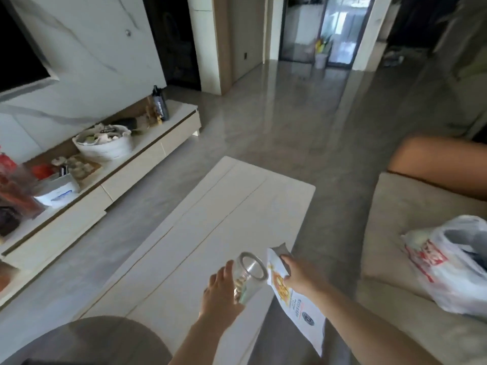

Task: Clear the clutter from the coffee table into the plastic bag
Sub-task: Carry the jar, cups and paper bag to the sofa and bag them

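The clutter was held above the near end of the coffee table (184,233): a clear jar (249,279), holding what looked like nuts, was gripped by the left hand (220,293), and a snack packet (290,293) was pinched by the right hand (300,277). Both would best be carried level to the sofa (411,206), where the plastic bag (458,267) lay open, dark items showing inside.

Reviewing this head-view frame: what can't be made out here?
- Plastic bag contents: cut by right edge, hidden by its folds.
- Clear jar contents: blurred, partly behind left hand.
- Snack packet print: too small; right hand covers part.
- Basket items on the TV cabinet: blurred.
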`<state>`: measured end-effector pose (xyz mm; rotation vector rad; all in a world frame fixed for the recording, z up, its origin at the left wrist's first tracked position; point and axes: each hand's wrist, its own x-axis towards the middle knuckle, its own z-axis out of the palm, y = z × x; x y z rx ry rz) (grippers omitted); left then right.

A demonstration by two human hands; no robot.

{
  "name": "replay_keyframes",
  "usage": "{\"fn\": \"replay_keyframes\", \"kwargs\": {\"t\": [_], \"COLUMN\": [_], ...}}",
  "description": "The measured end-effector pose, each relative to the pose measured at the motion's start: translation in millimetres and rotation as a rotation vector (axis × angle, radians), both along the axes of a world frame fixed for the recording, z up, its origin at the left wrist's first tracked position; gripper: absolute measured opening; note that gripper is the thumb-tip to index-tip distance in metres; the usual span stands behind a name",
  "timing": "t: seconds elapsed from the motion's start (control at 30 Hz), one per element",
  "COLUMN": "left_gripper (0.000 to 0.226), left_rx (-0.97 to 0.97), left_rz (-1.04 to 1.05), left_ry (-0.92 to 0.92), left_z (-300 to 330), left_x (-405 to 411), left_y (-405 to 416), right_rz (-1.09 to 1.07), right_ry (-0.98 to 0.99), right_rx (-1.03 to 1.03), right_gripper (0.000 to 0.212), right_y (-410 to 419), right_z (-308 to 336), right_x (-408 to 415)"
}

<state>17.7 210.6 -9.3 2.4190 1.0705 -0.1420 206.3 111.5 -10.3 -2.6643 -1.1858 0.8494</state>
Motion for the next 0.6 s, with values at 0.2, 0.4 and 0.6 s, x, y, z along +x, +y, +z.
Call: {"fn": "replay_keyframes", "kwargs": {"t": [0.2, 0.4, 0.6], "left_gripper": [0.110, 0.105, 0.092], "left_rx": [0.066, 0.118, 0.065], "left_rz": [-0.122, -0.272, -0.400], "left_ry": [0.026, 0.016, -0.092], "left_z": [14, 21, 28], "left_x": [98, 209, 315], "left_y": [-25, -46, -72], "right_rz": [-0.129, -0.236, -0.389], "right_ry": [-0.031, -0.021, -0.097], "right_rx": [0.026, 0.024, 0.047], "right_gripper": [0.057, 0.059, 0.054], "right_y": [-60, -107, -155], "right_z": [10, 21, 36], "right_x": [89, 178, 255]}}
